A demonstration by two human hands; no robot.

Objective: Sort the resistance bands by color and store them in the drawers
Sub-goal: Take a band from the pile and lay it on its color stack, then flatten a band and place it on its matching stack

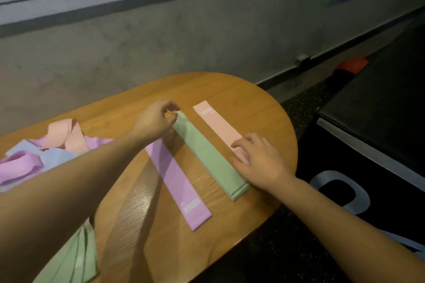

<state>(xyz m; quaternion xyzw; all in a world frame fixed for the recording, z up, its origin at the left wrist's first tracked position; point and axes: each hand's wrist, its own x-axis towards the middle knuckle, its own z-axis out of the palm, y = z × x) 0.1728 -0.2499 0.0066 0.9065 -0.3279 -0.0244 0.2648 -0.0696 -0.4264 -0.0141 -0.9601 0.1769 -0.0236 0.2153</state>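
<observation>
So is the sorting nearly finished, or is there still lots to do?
Partly. Three sorted strips lie flat on the table: purple band, green stack, pink band. The left hand is pinching the green stack's far end; the right hand rests on its near end. The mixed pile remains, and no drawers are visible.

The light is dim and even, falling from above and a little to my left. My left arm [69, 179] throws a broad soft shadow across the desk [264, 108] toward its near edge, where the wood shows a dull sheen. The whole view is soft, with my fingers [171, 108] slightly smeared. Wall lines bow near the top edge, and the right side sinks into dark.
</observation>
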